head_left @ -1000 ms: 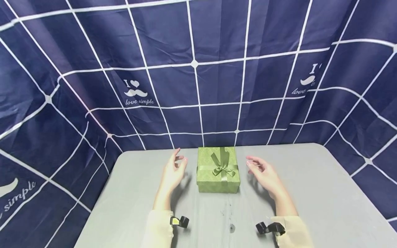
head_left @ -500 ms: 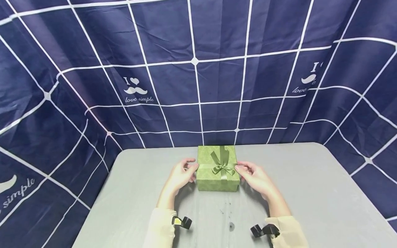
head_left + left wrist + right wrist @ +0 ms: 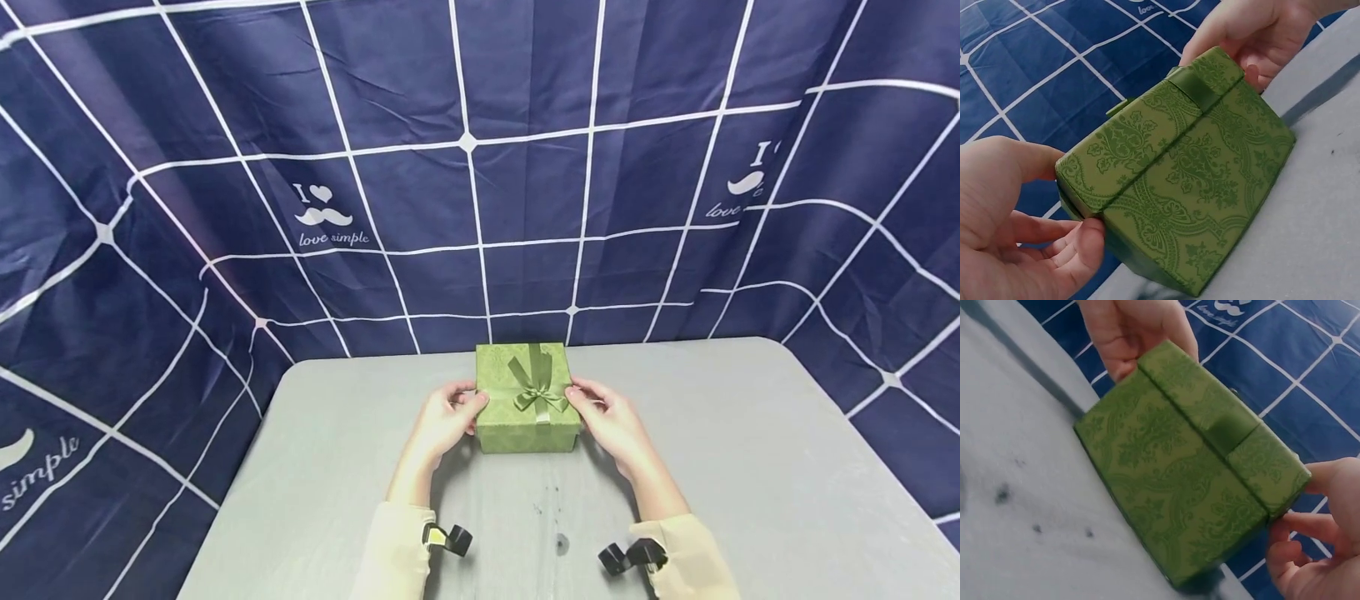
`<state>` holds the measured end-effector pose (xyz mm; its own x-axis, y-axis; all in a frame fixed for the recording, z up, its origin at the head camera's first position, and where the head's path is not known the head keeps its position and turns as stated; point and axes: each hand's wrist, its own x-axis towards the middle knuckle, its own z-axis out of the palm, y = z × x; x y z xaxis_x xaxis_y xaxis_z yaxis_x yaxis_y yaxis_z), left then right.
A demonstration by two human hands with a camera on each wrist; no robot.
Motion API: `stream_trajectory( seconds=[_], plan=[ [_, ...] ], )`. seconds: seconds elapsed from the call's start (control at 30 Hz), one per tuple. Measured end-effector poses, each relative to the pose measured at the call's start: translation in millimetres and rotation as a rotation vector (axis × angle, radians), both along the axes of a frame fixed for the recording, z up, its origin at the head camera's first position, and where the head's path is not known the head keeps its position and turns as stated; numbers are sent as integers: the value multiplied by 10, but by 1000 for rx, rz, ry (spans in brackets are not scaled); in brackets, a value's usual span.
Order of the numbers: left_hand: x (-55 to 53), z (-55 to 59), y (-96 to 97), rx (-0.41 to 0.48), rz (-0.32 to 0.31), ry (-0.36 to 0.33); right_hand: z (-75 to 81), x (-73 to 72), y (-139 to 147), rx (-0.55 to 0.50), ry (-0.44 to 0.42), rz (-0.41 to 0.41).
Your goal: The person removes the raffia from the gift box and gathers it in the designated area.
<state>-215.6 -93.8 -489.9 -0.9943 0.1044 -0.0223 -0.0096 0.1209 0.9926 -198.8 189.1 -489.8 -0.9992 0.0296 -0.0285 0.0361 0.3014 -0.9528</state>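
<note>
A green patterned gift box [image 3: 525, 439] stands near the back of the table, its lid [image 3: 497, 365] seated over the base. Ribbon runs across the lid and ends in a satin bow [image 3: 538, 396]. My left hand [image 3: 444, 423] grips the lid's left end, thumb on the top edge. At the opposite end, my right hand [image 3: 617, 423] pinches the lid the same way. In the left wrist view, the left fingertips [image 3: 1090, 234] curl at the lid's lower edge. The right wrist view shows the right hand's fingers [image 3: 1282, 550] beside the box's near corner.
The pale grey table [image 3: 337, 467] has a few dark marks in front of the box. A navy cloth [image 3: 405, 200] with white grid lines hangs behind the table and along both sides. Each cream sleeve carries a black camera mount.
Both hands have come inward from either side of the box and now hold the lid's ends, thumbs on top. The head view has shifted slightly.
</note>
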Motion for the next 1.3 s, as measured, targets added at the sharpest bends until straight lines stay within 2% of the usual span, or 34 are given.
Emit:
stream_trajectory(
  seconds=[0.17,0.43,1.03,1.3],
  plan=[
    [-5,-27,10,14,22,3,-16,-4,-44,-30,-24,-8],
    [-16,-22,15,-39,59,10,7,-20,-66,-25,3,-17],
    [5,23,15,-68,50,53,53,12,-61,-69,5,-19],
    [23,90,20,-78,52,55,57,7,-58,-85,0,-32]
  ],
)
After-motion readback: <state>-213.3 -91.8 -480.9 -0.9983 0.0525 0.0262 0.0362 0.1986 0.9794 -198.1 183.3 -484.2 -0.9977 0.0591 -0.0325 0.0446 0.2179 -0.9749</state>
